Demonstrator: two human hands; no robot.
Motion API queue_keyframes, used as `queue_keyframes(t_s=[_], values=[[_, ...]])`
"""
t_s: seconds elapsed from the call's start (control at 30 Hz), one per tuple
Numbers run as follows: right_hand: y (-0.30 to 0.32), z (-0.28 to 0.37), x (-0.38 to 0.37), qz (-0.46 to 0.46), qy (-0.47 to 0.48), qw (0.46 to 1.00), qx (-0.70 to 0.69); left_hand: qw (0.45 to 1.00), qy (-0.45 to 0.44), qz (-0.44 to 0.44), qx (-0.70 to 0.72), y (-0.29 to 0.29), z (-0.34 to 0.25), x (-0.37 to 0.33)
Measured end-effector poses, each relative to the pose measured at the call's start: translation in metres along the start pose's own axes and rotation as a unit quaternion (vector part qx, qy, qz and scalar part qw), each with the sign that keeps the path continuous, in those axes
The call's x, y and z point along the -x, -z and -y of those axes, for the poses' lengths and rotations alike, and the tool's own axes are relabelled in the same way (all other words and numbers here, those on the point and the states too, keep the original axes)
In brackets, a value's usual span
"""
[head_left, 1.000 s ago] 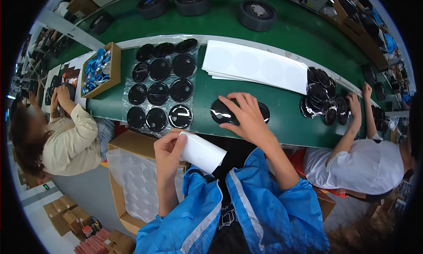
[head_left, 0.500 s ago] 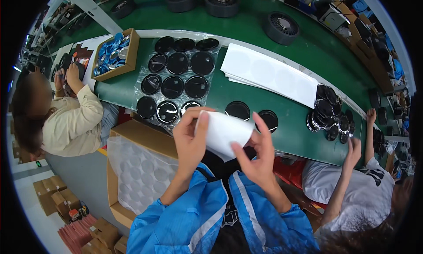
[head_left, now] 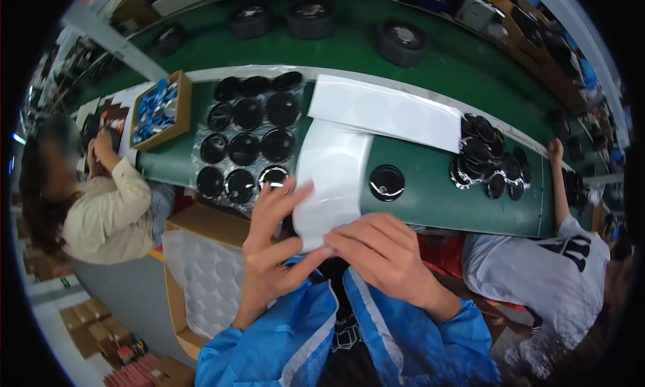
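Note:
A white glossy sheet (head_left: 332, 179) curves from the stacked sheets down to my hands, its near edge bent. My right hand (head_left: 383, 256) is closed on the near edge, fingertips pinching the corner. My left hand (head_left: 272, 249) has its fingers spread, slightly blurred, at the sheet's left side; its thumb reaches the near edge beside my right fingertips. Right of the sheet lies a round black cap (head_left: 387, 183) on the green table. A stack of white sheets (head_left: 383, 111) with faint circles lies beyond. Rows of round black caps (head_left: 244, 148) rest on clear plastic to the left.
A cardboard box (head_left: 180, 126) of blue and silver discs stands far left. Black caps (head_left: 480, 148) pile up on the right. An open carton (head_left: 208, 224) with a clear dimpled tray (head_left: 213, 283) sits below the table edge. Co-workers sit on both sides; wheel-like parts (head_left: 402, 43) stand beyond.
The white sheet, earlier held curled up between both hands, now lies stretched away from me over the table. My right hand has moved to its near edge; my left fingers have spread.

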State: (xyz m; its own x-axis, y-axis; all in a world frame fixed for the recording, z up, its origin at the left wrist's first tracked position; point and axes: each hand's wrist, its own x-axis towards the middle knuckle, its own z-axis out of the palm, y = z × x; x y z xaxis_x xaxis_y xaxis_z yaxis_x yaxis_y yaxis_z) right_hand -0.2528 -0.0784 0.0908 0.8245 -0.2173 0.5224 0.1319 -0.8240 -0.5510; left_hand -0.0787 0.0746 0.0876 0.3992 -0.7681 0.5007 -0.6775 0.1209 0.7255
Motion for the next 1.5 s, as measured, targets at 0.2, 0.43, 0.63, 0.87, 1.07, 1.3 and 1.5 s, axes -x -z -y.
queue_keyframes(t_s=[0.2, 0.43, 0.63, 0.87, 1.07, 1.3, 1.5], values=[[-0.003, -0.012, 0.023, 0.032, -0.098, 0.983, -0.152, 0.961, 0.166, 0.163, 0.146, -0.003, 0.001, 0.029], [-0.009, -0.032, 0.048, 0.048, -0.141, 0.98, -0.135, 0.962, 0.155, 0.138, 0.18, -0.039, 0.014, 0.037], [-0.017, -0.045, 0.061, -0.05, -0.038, 0.995, 0.074, 0.895, 0.359, 0.112, 0.241, -0.06, 0.024, 0.036], [-0.004, -0.059, 0.055, -0.055, -0.19, 0.974, -0.11, 0.882, 0.336, 0.072, 0.322, -0.079, 0.031, 0.029], [-0.005, -0.067, 0.065, 0.093, -0.286, 0.938, -0.171, 0.945, 0.208, 0.198, 0.16, -0.077, 0.033, 0.013], [-0.028, -0.064, 0.081, 0.001, -0.253, 0.961, -0.11, 0.937, 0.232, 0.198, 0.171, -0.075, 0.042, 0.035], [-0.044, -0.059, 0.085, -0.104, -0.107, 0.987, 0.057, 0.863, 0.41, 0.103, 0.278, -0.087, 0.055, 0.059]])
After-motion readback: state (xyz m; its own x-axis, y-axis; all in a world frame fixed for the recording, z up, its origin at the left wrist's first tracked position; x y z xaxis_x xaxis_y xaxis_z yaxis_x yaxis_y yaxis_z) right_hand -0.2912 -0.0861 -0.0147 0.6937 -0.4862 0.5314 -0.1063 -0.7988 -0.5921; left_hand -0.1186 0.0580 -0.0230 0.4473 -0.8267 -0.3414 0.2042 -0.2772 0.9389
